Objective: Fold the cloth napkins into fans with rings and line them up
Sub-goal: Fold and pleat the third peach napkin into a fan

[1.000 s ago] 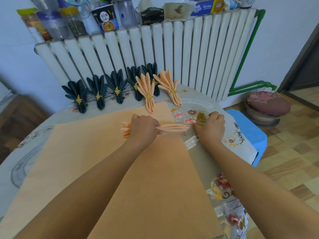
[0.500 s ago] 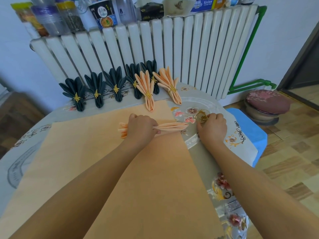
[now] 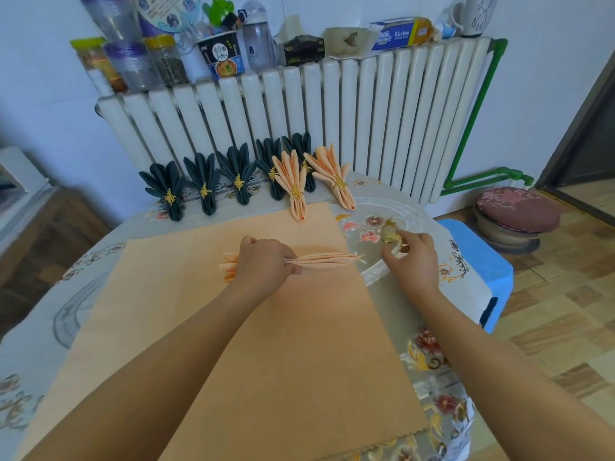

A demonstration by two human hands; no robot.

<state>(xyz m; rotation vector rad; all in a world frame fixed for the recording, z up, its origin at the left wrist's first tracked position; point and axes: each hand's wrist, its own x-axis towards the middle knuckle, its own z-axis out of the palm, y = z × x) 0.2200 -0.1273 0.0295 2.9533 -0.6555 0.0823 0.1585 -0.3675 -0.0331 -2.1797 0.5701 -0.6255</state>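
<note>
Our left hand point(image 3: 266, 265) squeezes the folded napkin point(image 3: 319, 260); our right hand point(image 3: 412, 257) pinches the ring point(image 3: 391, 231). If we loosen, the folds could spring open.

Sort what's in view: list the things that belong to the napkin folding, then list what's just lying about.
Job:
pleated napkin, gripped by left hand
ring, pinched by right hand
flat peach cloth
finished fans

Lying about:
jars
noodle cup
bottle
foil box
stool
</note>
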